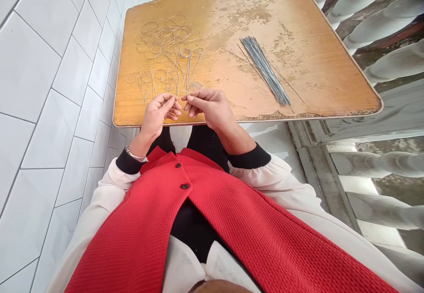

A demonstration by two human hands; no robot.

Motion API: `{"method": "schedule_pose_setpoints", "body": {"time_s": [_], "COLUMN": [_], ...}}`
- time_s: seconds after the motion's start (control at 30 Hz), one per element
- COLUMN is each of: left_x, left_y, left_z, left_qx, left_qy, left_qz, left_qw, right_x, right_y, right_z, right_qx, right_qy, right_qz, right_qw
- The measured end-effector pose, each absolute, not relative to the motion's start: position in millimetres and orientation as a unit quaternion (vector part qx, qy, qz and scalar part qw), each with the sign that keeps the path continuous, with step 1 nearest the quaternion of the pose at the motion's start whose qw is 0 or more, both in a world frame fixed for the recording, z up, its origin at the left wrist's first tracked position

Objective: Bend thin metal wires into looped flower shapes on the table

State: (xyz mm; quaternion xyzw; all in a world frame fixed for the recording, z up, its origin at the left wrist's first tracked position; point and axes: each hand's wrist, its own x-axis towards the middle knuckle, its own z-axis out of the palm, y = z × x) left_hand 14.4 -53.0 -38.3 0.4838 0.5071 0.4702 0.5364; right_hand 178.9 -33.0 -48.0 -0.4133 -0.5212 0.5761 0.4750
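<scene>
My left hand [159,114] and my right hand [208,106] meet at the near edge of a worn wooden table [298,28]. Both are closed in a pinch on a thin piece of wire [184,93] held between their fingertips. Just beyond the hands lies a heap of bent wire loops [167,54] on the left part of the table. A bundle of straight grey wires [265,70] lies diagonally to the right, about a hand's width from my right hand.
A white tiled wall [49,85] runs along the left. A pale balustrade [377,32] stands to the right of the table. My red vest [159,226] fills the lower view. A few loose straight wires [238,56] lie beside the bundle.
</scene>
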Motion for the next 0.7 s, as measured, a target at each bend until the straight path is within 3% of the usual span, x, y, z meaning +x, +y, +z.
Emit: {"method": "schedule_pose_setpoints", "body": {"time_s": [0.17,0.43,0.57,0.7], "left_x": [10,8,13,17], "left_y": [-47,-41,-43,-43], "left_z": [-44,-42,-45,-51], "left_qx": [0.535,0.712,0.712,0.679], "left_qy": [0.522,0.513,0.519,0.532], "left_qz": [0.455,0.421,0.431,0.46], "left_qw": [0.484,0.228,0.193,0.213], "right_x": [180,174,168,165], "right_y": [-33,-37,-39,-36], "right_z": [-46,-49,-53,-58], "right_qx": [-0.421,-0.469,-0.488,-0.488], "right_qy": [-0.546,-0.635,-0.638,-0.618], "right_qz": [0.556,0.417,0.351,0.37], "right_qw": [0.465,0.45,0.481,0.494]}}
